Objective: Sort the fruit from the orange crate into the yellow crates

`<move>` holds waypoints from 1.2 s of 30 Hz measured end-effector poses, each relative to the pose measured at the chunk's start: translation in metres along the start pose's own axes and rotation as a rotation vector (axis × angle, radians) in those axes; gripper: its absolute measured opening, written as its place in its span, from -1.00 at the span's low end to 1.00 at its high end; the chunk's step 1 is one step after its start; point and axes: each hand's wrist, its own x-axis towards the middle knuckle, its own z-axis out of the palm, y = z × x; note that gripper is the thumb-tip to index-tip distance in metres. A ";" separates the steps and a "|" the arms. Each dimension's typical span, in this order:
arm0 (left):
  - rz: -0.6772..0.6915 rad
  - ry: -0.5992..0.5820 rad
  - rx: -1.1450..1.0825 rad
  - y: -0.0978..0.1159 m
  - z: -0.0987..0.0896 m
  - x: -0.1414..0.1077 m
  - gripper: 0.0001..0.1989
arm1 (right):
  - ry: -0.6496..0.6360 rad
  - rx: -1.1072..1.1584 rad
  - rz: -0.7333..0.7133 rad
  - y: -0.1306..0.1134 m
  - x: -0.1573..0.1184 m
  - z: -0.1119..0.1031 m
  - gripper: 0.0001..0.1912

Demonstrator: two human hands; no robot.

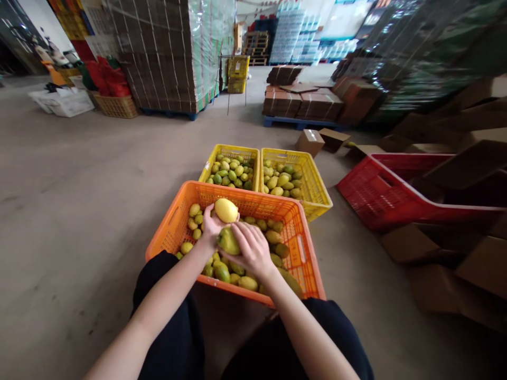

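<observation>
A bright yellow lemon (226,210) rests in my left hand (211,224), its fingers curled beneath and around it. My right hand (253,247) is closed on a greener lemon (228,241), just below and to the right of the yellow one. Both hands are over an orange crate (174,215) between my knees, which holds several yellow and green lemons (247,283). Just beyond it stand two yellow crates side by side, the left one (210,166) and the right one (317,184), each with more lemons inside.
A red crate (380,182) with cardboard in it stands at the right, with open cardboard boxes (412,243) around it. Flattened cartons lie on a blue pallet (285,121) farther back. A tall wrapped stack (158,58) stands at the back left.
</observation>
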 end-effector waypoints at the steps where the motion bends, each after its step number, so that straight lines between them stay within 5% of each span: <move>1: -0.005 -0.013 -0.051 0.004 0.002 0.002 -0.65 | 0.063 0.012 0.063 0.004 0.002 -0.004 -0.49; 6: -0.009 -0.079 -0.183 0.020 0.006 0.000 -0.71 | 0.500 0.074 0.276 0.012 0.016 -0.019 -0.40; 10: 0.049 -0.081 -0.048 0.017 0.012 -0.005 -0.69 | 0.647 0.230 0.420 0.008 0.023 -0.021 -0.45; 16: 0.367 -0.164 0.438 0.001 0.010 -0.011 -0.66 | 0.550 0.274 0.403 0.007 0.021 -0.016 -0.44; 19: 0.414 -0.140 0.537 -0.003 0.002 -0.009 -0.65 | 0.482 0.273 0.334 0.007 0.020 -0.016 -0.42; 24: 0.276 -0.068 0.428 0.000 0.003 -0.004 -0.63 | 0.451 0.291 0.349 0.006 0.022 -0.016 -0.42; 28: 0.072 0.010 0.327 0.006 0.012 -0.005 -0.54 | 0.533 0.435 0.497 0.007 0.025 -0.007 -0.43; 32: -0.079 0.143 0.290 0.010 0.014 -0.005 -0.62 | 0.622 0.745 0.760 0.015 0.028 0.000 -0.68; 36: -0.035 0.148 0.328 0.009 0.013 -0.003 -0.82 | 0.627 1.194 0.972 0.018 0.033 -0.004 -0.80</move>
